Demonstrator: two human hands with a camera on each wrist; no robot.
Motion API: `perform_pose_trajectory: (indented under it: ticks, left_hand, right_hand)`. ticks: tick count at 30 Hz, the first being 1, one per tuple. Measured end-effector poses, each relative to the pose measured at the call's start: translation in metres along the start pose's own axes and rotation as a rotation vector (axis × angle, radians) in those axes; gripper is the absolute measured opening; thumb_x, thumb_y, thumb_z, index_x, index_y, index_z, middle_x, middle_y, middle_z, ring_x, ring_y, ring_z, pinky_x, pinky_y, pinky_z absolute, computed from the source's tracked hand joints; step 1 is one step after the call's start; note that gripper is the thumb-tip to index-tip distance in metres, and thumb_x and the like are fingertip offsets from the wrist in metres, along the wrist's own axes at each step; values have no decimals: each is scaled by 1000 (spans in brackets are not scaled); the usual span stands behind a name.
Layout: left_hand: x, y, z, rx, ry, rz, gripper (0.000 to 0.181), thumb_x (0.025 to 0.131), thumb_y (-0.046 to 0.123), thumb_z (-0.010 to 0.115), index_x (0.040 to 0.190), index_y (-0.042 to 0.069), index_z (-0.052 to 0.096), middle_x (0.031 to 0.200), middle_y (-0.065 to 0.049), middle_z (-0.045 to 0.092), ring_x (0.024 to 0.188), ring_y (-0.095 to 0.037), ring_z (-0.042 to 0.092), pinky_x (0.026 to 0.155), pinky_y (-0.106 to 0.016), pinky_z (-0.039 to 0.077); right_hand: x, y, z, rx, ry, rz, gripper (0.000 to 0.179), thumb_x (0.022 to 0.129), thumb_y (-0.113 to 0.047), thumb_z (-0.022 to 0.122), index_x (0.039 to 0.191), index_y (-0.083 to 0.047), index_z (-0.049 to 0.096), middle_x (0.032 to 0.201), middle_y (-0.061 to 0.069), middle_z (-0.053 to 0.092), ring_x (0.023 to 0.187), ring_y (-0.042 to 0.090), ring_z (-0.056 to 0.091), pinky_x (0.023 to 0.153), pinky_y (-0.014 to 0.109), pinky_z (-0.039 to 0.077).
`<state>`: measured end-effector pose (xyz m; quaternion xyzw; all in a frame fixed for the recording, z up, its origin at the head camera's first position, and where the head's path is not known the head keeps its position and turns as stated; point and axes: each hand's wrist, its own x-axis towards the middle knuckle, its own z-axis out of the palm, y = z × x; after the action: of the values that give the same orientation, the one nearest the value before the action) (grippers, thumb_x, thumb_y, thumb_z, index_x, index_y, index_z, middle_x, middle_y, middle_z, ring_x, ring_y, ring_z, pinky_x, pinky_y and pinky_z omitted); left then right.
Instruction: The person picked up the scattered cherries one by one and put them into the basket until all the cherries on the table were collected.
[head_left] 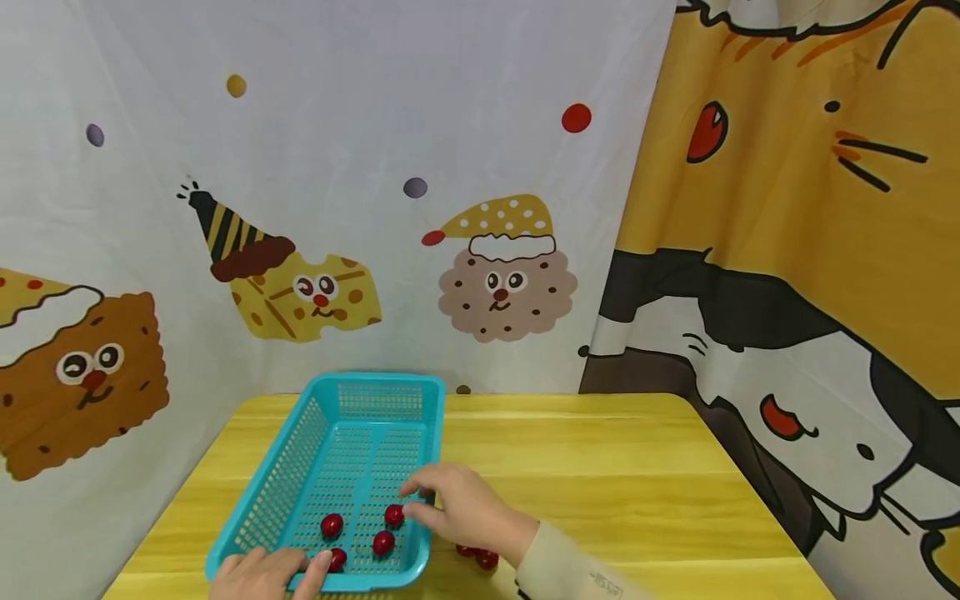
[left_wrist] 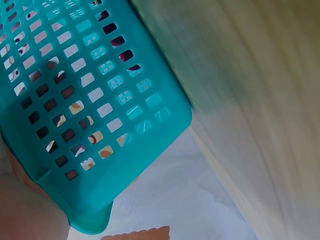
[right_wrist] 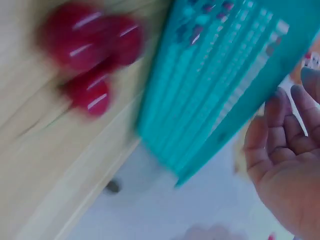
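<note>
A turquoise plastic basket (head_left: 437,433) with perforated walls stands on the table, and several glossy dark red cherries (head_left: 332,526) lie near its front end. My left hand (head_left: 266,575) grips the near left part of the rim, its thumb tip beside a cherry (head_left: 338,560). Over the right rim reaches my right hand (head_left: 465,508), thumb and forefinger parted close to another cherry (head_left: 394,516). In the right wrist view its fingers (right_wrist: 275,117) are loosely bent above the rim, with nothing visible between them. More cherries (right_wrist: 90,45) lie bunched on the table beside the basket, partly hidden by the right forearm in the head view.
The yellow wood-grain table (head_left: 600,467) extends to the right of the basket. Behind it hangs a pale cloth (head_left: 337,125) printed with cartoon food, meeting a cartoon-animal cloth (head_left: 765,183) on the right.
</note>
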<state>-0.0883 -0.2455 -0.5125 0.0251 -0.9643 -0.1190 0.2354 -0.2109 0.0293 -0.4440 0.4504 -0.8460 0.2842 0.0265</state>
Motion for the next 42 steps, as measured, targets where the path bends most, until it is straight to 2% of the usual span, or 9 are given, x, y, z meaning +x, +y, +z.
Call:
perform_pose_trajectory:
  ticks: [2, 5, 7, 10, 15, 18, 22, 33, 42]
  left_hand:
    - [1, 0, -1, 3, -47, -9, 36, 102, 56, 64, 75, 32, 67, 67, 17, 54, 66, -6, 44, 74, -37, 40]
    - [1, 0, -2, 3, -31, -3, 36, 101, 56, 65, 73, 33, 66, 66, 18, 52, 65, -5, 43, 73, -37, 40]
    - [1, 1, -1, -2, -1, 1, 36, 100, 55, 67, 71, 34, 64, 65, 19, 49, 64, -3, 41, 73, -36, 39]
    - [0, 2, 1, -8, 42, 8, 37, 99, 55, 69, 68, 37, 60, 63, 21, 44, 63, -1, 38, 71, -34, 37]
    - [-2, 2, 3, -13, 94, 17, 43, 97, 54, 72, 62, 40, 51, 58, 22, 34, 59, 1, 31, 67, -30, 30]
    - [-3, 2, 3, -16, 104, 17, 47, 96, 55, 73, 61, 41, 46, 57, 22, 30, 58, 1, 28, 65, -28, 27]
    - [-4, 2, 4, -21, 110, 17, 48, 95, 55, 74, 60, 40, 46, 57, 22, 30, 58, 0, 29, 65, -29, 26]
    - [-1, 0, 8, -26, 202, 65, 43, 88, 46, 82, 61, 41, 49, 58, 25, 29, 59, 5, 27, 63, -28, 28]
    - [-1, 2, 1, -9, 64, 8, 39, 95, 54, 74, 64, 39, 56, 59, 23, 39, 60, 2, 33, 67, -31, 33]
  right_hand:
    - [-19, 15, -12, 62, 24, 88, 17, 105, -24, 70, 118, -15, 77, 118, -3, 78, 99, 4, 70, 89, 24, 58]
    - [-48, 35, -23, 77, 49, 172, 14, 106, -24, 69, 116, -19, 77, 118, -4, 78, 97, 2, 67, 84, 29, 59]
    - [-67, 45, -27, 52, 51, 183, 12, 105, -23, 70, 114, -19, 77, 116, -5, 78, 96, 2, 67, 81, 30, 59]
    - [-92, 55, -26, -10, 33, 149, 12, 104, -19, 72, 114, -17, 77, 115, -5, 77, 96, 2, 68, 80, 26, 59]
    - [-116, 60, -22, -161, 45, -1, 18, 98, -12, 78, 115, -17, 76, 115, -5, 75, 103, 8, 73, 84, 24, 61]
    - [-120, 60, -21, -239, 60, -70, 25, 94, -10, 82, 116, -18, 76, 117, -5, 75, 105, 10, 73, 86, 27, 62]
    - [-116, 60, -18, -308, 55, -101, 31, 92, -11, 84, 120, -20, 77, 122, -3, 75, 110, 13, 73, 92, 32, 62]
    - [-100, 66, -11, -410, -74, 10, 30, 98, -17, 78, 126, -29, 76, 137, 2, 72, 117, 18, 70, 100, 40, 59]
    - [-99, 73, -10, -446, -90, 5, 32, 96, -18, 81, 125, -31, 77, 137, 3, 72, 116, 19, 71, 99, 41, 60]
